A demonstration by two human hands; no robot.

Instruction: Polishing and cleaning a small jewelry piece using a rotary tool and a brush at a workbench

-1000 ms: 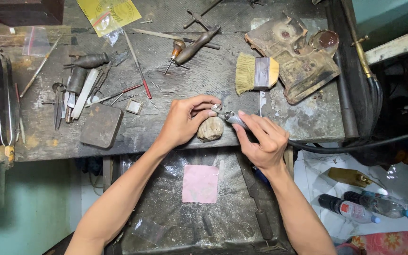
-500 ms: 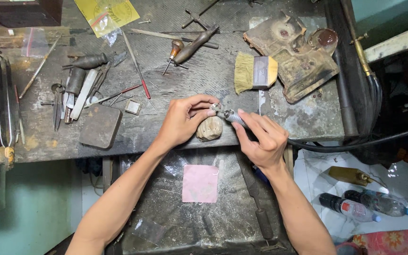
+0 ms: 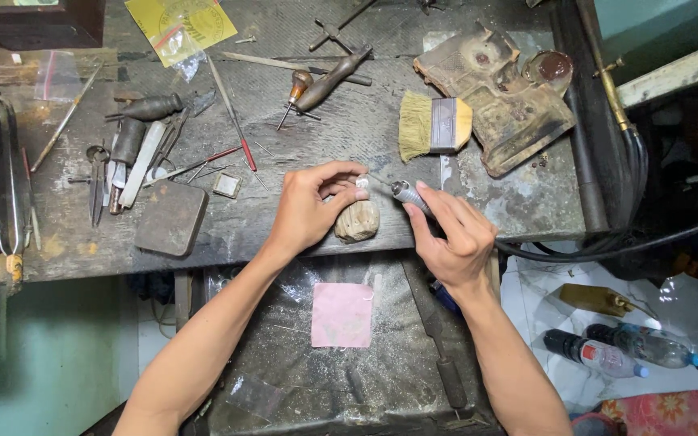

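Observation:
My left hand (image 3: 310, 206) pinches a small silvery piece (image 3: 362, 183) between thumb and fingertips, resting it on top of a worn wooden bench peg (image 3: 357, 221) at the front edge of the workbench (image 3: 300, 129). My right hand (image 3: 454, 238) grips a metal rotary handpiece (image 3: 410, 196) like a pen, its thin tip pointing left and touching the small piece. A black cable (image 3: 607, 246) runs from the handpiece off to the right.
A yellow-bristled brush (image 3: 434, 123), a charred block (image 3: 498, 97), gravers, files and tweezers (image 3: 135, 153) and a dark flat tin (image 3: 171, 218) lie on the bench. A pink sheet (image 3: 342, 314) lies in the tray below. Bottles (image 3: 599, 355) lie on the floor at right.
Both hands hold nearly the same pose; the handpiece tip has shifted only slightly against the small piece.

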